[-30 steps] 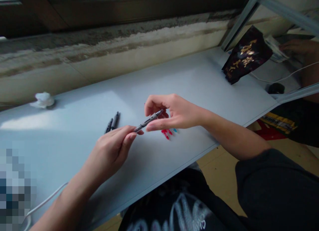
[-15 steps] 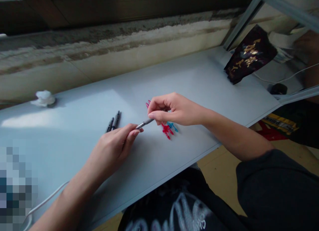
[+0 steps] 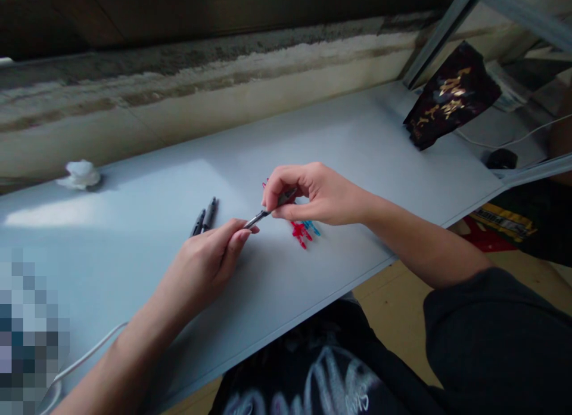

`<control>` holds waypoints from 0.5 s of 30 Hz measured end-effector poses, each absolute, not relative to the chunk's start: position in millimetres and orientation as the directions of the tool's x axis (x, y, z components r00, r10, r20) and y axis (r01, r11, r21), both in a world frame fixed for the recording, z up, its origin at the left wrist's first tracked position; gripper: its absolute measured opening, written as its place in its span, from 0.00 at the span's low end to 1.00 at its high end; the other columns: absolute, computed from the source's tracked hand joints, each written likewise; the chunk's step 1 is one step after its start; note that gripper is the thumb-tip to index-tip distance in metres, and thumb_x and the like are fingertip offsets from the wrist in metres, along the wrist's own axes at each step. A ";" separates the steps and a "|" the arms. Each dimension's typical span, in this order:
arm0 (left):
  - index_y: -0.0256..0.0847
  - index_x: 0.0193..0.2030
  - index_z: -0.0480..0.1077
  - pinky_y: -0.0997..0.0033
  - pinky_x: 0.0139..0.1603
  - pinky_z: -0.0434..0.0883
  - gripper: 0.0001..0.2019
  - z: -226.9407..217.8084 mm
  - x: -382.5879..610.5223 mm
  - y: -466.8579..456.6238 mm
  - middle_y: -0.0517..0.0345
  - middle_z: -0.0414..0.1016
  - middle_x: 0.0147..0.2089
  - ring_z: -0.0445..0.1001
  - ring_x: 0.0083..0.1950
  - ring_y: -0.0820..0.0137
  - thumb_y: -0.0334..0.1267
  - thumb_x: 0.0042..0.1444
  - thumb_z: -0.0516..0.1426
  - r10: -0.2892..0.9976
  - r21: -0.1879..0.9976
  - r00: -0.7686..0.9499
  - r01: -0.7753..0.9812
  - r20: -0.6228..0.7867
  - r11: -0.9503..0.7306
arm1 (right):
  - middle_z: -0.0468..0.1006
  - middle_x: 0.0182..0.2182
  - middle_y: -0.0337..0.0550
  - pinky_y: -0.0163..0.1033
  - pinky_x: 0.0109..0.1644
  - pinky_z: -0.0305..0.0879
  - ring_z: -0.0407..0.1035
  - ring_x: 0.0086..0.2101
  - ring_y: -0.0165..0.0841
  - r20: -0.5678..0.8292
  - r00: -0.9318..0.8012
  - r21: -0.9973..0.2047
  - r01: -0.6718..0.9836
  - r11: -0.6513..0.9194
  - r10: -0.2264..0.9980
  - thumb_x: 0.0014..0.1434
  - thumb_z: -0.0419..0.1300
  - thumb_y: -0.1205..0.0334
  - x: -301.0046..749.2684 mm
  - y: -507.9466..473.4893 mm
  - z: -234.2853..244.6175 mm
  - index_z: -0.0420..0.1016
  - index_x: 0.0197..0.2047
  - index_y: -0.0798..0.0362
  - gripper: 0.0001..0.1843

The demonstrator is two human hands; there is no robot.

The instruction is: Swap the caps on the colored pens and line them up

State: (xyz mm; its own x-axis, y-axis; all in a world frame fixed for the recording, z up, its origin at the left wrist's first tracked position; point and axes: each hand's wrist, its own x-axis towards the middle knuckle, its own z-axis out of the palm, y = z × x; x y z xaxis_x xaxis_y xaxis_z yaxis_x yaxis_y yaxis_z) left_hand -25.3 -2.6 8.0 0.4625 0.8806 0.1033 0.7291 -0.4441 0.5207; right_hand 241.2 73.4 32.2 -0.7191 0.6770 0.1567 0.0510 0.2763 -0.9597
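A slim pen [image 3: 256, 219] with a silver section and a darker grip spans the gap between my two hands, above the table. My left hand [image 3: 208, 257] is closed on its lower left end, thumb and fingers pinching it. Between thumb and curled fingers, my right hand [image 3: 319, 193] pinches the darker part, whose pale tip shows inside the fingers. Beneath the right hand lie a small red plastic piece [image 3: 299, 232] and a light blue one [image 3: 311, 226]; a pinkish bit peeks out behind the knuckles. Two dark pens [image 3: 208, 214] lie just beyond my left hand, partly covered by it.
Crumpled white tissue [image 3: 81, 175] sits at the table's far left. A black bag with gold lettering [image 3: 451, 99] stands at the right, near a metal frame [image 3: 440, 36]. A white cable [image 3: 92, 352] runs by my left forearm. The wall borders the table [image 3: 348, 126].
The fingers of my right hand have shifted a little on the pen, and more of its upper end shows inside them. My left hand keeps about the same place.
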 end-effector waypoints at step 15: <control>0.45 0.47 0.78 0.74 0.31 0.71 0.20 9.5 -23.3 -6.6 0.68 0.71 0.25 0.65 0.20 0.73 0.49 0.79 0.47 0.901 0.626 0.421 0.677 0.101 -0.386 | 0.80 0.45 0.44 0.35 0.43 0.69 0.72 0.39 0.27 0.140 -0.680 -0.990 -0.086 0.112 0.720 0.70 0.64 0.64 239.4 69.4 32.4 0.69 0.49 0.54 0.08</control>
